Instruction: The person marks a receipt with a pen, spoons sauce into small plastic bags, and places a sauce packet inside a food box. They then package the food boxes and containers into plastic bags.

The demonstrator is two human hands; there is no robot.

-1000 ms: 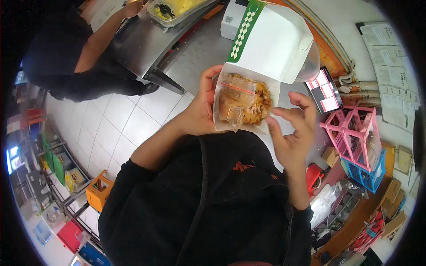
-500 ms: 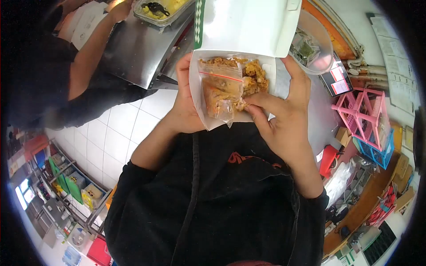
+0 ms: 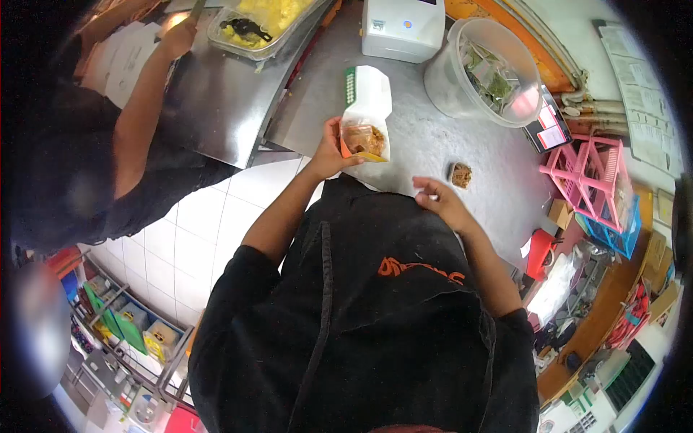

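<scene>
My left hand (image 3: 330,154) is closed around the left side of a small takeaway box (image 3: 388,149), fingers along its wall. The box's white lid (image 3: 372,92), edged with a green pattern, stands raised at the far side. Inside lies a clear plastic bag (image 3: 358,137) over brown fried food (image 3: 377,141). Holding nothing, my right hand (image 3: 443,202) hovers by the front edge of the metal table with thumb and fingers apart. Just beyond it sits a small clear container of brown, crumbly food (image 3: 460,175).
On the metal table (image 3: 404,101) stand a white printer-like machine (image 3: 403,32) and a clear tub (image 3: 451,76) of small packets. A pink rack (image 3: 588,180) is at right. At left, a co-worker's arm (image 3: 141,119) reaches over another metal counter near a tray of yellow food (image 3: 281,14).
The box has moved away from my chest, out over the table. My right hand has left the food in the box and moved to the right. The small container now shows.
</scene>
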